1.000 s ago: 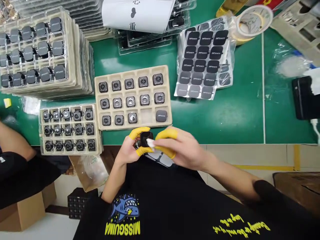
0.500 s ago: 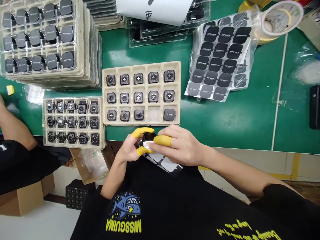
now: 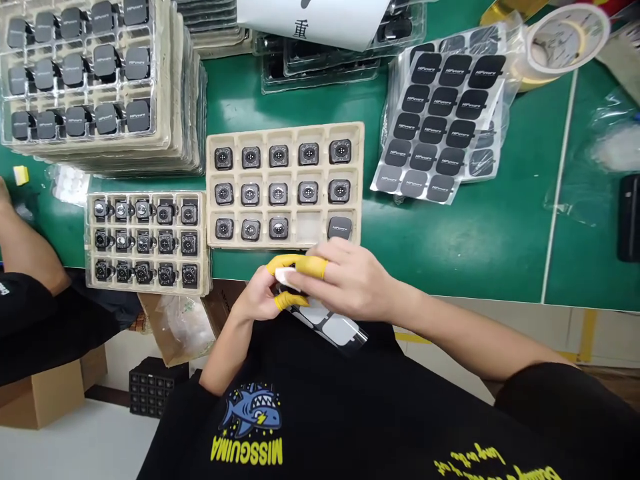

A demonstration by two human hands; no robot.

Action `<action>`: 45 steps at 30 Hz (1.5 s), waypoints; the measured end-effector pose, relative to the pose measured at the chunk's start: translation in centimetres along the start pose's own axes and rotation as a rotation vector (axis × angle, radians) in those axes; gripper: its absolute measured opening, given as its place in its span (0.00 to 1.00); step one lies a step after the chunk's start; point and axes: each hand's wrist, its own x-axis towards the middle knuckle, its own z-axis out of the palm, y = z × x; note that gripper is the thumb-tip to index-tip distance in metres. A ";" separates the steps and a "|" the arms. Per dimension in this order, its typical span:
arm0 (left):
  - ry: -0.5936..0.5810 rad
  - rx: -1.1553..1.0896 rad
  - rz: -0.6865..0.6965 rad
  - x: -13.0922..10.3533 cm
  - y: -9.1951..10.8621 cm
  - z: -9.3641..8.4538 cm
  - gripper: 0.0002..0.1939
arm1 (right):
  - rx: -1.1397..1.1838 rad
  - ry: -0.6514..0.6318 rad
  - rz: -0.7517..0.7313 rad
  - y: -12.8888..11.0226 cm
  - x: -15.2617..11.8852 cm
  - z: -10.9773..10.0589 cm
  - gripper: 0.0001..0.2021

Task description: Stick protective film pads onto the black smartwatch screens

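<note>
My left hand (image 3: 256, 295), with yellow finger cots on thumb and forefinger, grips a dark smartwatch body (image 3: 285, 289), mostly hidden by my fingers. My right hand (image 3: 357, 283), also wearing a yellow cot, pinches a small white cloth (image 3: 285, 275) against the watch. Below my hands, at my lap, is a sheet of pale film stickers (image 3: 337, 329) with dark borders. Just beyond them on the bench sits a beige tray (image 3: 309, 230) of watch bodies lying back up. One front-row compartment is bare; beside it a watch shows a dark logo film (image 3: 341, 227).
A second watch tray (image 3: 150, 260) stands at the left, in front of tall tray stacks (image 3: 180, 127). Logo film sheets (image 3: 433, 127) and tape rolls (image 3: 567, 40) lie at the right on the green bench (image 3: 450, 253). Another person's arm (image 3: 33, 247) is at far left.
My right hand has moved slightly left and up, carrying the white cloth across the watch. My left hand stays nearly in place.
</note>
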 end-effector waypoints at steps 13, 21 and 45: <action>0.106 -0.094 0.016 0.3 1.5 -1.1 0.37 | 0.146 0.051 0.274 1.0 -1.7 -2.3 0.10; 0.038 -0.098 0.017 0.2 1.2 -0.9 0.37 | 0.127 -0.032 0.073 0.6 -1.3 -0.9 0.15; 0.146 -0.062 0.016 0.4 2.5 -1.4 0.40 | 0.124 -0.032 0.201 0.9 -2.2 -3.0 0.29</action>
